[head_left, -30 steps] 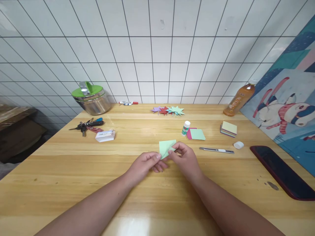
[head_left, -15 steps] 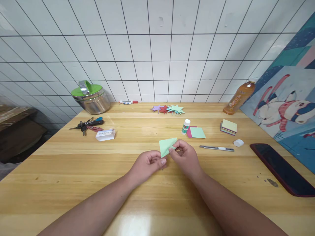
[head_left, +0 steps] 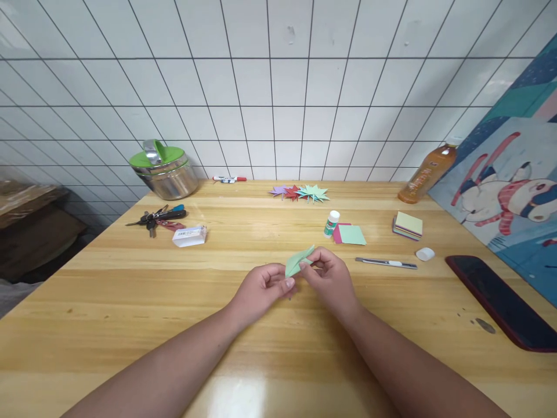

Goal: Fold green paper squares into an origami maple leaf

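Note:
A small light-green piece of folded paper [head_left: 297, 262] is held between my two hands above the table, its upper layer bent up along a crease. My right hand [head_left: 329, 277] pinches its right side between thumb and fingers. At the lower left corner, the thumb and fingers of my left hand [head_left: 263, 290] are closed on the paper. Beyond my right hand stand a glue stick [head_left: 331, 224] with a white cap and flat green square paper [head_left: 352, 234] over a magenta sheet [head_left: 338, 232].
Folded paper stars [head_left: 312, 193] lie near the wall. To the right are a utility knife [head_left: 386, 263], a paper stack [head_left: 408, 225], a white cap [head_left: 425, 253], a phone [head_left: 500, 299] and a bottle [head_left: 429, 173]. Leftward are keys [head_left: 159, 217], a small white box [head_left: 190, 235] and a lidded pot [head_left: 169, 174].
The green paper has gone from a flat triangle-like shape to one with its layer lifted and bent. My hands stay nearly in place; the view has shifted slightly.

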`<state>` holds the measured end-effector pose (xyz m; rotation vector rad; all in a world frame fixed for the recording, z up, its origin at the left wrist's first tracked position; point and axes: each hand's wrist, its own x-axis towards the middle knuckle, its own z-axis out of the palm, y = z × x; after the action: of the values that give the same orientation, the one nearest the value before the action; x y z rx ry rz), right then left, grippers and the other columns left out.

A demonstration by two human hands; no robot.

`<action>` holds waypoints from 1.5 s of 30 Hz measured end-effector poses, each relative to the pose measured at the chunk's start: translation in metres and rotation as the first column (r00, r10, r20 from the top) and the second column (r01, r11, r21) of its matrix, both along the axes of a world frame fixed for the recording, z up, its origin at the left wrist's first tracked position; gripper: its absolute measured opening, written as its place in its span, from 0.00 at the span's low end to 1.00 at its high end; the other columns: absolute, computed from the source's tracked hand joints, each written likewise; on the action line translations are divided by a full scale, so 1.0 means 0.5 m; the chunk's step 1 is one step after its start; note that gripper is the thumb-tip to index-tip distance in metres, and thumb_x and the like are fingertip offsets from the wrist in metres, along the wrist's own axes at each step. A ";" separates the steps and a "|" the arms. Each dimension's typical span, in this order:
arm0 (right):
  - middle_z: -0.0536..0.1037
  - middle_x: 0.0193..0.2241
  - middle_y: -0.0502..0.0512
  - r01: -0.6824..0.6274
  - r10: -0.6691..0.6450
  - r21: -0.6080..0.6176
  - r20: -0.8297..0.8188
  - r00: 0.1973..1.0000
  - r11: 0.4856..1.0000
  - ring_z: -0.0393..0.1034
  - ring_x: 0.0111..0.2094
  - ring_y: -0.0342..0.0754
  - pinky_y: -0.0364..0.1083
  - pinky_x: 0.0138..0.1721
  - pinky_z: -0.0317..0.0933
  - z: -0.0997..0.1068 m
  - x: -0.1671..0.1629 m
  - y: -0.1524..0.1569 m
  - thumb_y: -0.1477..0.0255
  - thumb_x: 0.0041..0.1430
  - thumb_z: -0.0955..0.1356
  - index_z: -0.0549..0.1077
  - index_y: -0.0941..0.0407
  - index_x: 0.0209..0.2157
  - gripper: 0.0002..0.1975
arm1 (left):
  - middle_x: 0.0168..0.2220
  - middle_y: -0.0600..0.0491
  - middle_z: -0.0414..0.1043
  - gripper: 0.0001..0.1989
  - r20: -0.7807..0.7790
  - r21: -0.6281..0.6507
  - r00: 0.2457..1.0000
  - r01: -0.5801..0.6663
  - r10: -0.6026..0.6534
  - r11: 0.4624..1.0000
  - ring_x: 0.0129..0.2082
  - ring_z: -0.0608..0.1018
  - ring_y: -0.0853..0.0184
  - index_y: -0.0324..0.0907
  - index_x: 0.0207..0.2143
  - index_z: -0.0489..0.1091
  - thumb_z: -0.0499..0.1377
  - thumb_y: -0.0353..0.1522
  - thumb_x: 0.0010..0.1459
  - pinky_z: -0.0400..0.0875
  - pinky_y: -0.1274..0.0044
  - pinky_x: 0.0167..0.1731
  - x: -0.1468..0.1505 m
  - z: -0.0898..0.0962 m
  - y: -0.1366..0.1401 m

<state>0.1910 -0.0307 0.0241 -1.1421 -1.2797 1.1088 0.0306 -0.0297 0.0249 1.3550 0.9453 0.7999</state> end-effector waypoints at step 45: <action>0.75 0.25 0.47 -0.017 0.009 -0.061 -0.133 0.991 0.998 0.72 0.29 0.46 0.46 0.35 0.64 0.004 0.005 0.006 0.69 0.45 0.71 0.62 0.53 0.48 0.27 | 0.23 0.51 0.76 0.12 -0.146 0.097 0.980 -0.122 0.136 0.988 0.25 0.76 0.67 0.38 0.24 0.73 0.59 0.39 0.50 0.70 0.77 0.29 0.006 0.002 0.002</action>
<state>0.1936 -0.0278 0.0259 -1.0881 -1.1586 1.2207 0.0336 -0.0288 0.0258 1.4581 1.1380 0.8539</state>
